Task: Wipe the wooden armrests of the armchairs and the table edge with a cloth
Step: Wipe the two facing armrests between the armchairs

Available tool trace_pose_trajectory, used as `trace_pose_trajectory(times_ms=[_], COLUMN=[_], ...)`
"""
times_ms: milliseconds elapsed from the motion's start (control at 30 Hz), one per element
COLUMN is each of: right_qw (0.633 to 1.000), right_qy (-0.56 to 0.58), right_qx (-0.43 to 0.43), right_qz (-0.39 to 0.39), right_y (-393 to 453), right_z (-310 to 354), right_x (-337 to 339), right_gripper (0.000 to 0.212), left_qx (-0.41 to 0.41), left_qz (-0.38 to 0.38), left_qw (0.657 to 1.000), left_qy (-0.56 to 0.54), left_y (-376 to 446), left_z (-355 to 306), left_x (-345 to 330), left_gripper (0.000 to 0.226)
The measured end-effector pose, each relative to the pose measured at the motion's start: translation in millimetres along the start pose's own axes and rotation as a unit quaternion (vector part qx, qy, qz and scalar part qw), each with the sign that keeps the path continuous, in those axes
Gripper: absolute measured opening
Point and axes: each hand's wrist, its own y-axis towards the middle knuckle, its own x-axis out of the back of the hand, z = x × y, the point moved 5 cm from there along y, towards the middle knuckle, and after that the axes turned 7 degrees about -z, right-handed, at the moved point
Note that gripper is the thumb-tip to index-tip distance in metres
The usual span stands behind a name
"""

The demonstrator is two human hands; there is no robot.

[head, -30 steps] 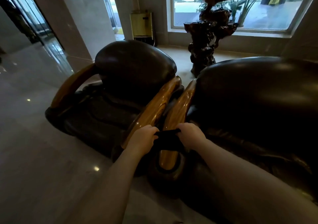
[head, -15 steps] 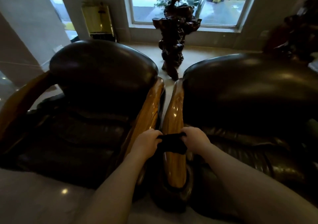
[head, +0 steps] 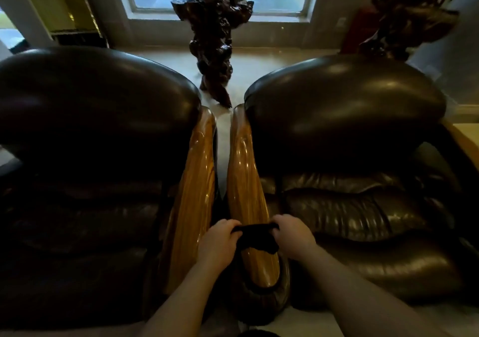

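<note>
Two dark leather armchairs sit side by side, seen from above. The left armchair (head: 85, 155) has a glossy wooden armrest (head: 194, 189) on its right side. Just right of it, my left hand (head: 219, 240) clamps one end of a dark cloth (head: 255, 235). The cloth lies stretched across the near part of the right armchair's wooden armrest (head: 246, 181). My right hand (head: 293, 235) clamps its other end. The right armchair (head: 350, 142) fills the right side.

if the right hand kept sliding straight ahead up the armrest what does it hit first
Probably the right armchair's dark leather backrest, where the wooden armrest meets it. The right hand grips the black cloth; depth is uncertain.
</note>
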Motion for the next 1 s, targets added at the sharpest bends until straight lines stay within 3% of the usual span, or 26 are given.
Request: trace_pose_trajectory(times_ms=[200, 433, 633, 833, 1000], right_qw=[0.997, 0.998, 0.997, 0.978, 0.948], right_qy=[0.008, 0.050, 0.053, 0.045, 0.065], right_qx=[-0.046, -0.042, -0.009, -0.011, -0.087], right_qz=[0.066, 0.024, -0.046, -0.202, -0.301], right_y=[40, 127, 199, 235, 228], right_z=[-30, -38, -48, -47, -45], right_x=[-38, -77, -94, -99, -126], right_gripper=[0.014, 0.013, 0.016, 0.031, 0.049], left_qx=[0.053, 0.105, 0.079, 0.047, 0.037], left_qz=[0.018, -0.058, -0.121, -0.193, -0.240], left_qw=[0.998, 0.992, 0.989, 0.980, 0.968], left_qy=[-0.026, -0.031, -0.029, 0.020, 0.070], left_y=[24, 91, 166, 215, 219], left_z=[26, 66, 80, 84, 94], left_x=[-41, -79, -88, -98, -109], left_gripper=[0.025, 0.021, 0.026, 0.026, 0.028])
